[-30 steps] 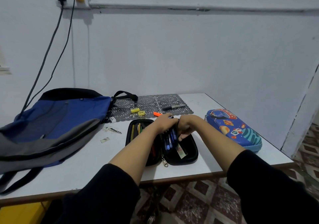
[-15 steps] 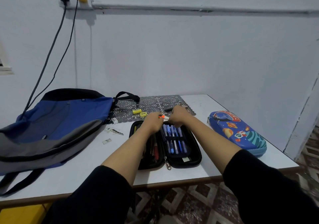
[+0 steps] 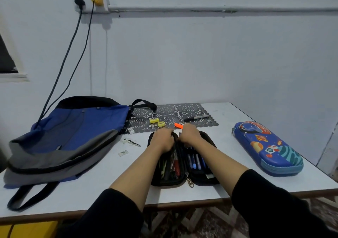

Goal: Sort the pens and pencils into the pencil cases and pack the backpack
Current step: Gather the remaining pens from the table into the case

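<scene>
left hand point(image 3: 163, 140): knuckles up, fingers curled | right hand point(image 3: 190, 135): likewise, just beside | forearms converging

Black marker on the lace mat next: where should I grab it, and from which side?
Pinch the black marker mid-barrel, coming from above with the right hand. It lies flat, running left to right across the mat, so fingers probably close best front and back; its sides look clear.

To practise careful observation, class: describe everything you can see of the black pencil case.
The black pencil case lies open flat on the white table. Fabric-looking, a metal clasp hangs at its spine. Left half holds pencils and a red pen; right half, blue pens under a band. The left hand and right hand curl over its far end.
</scene>
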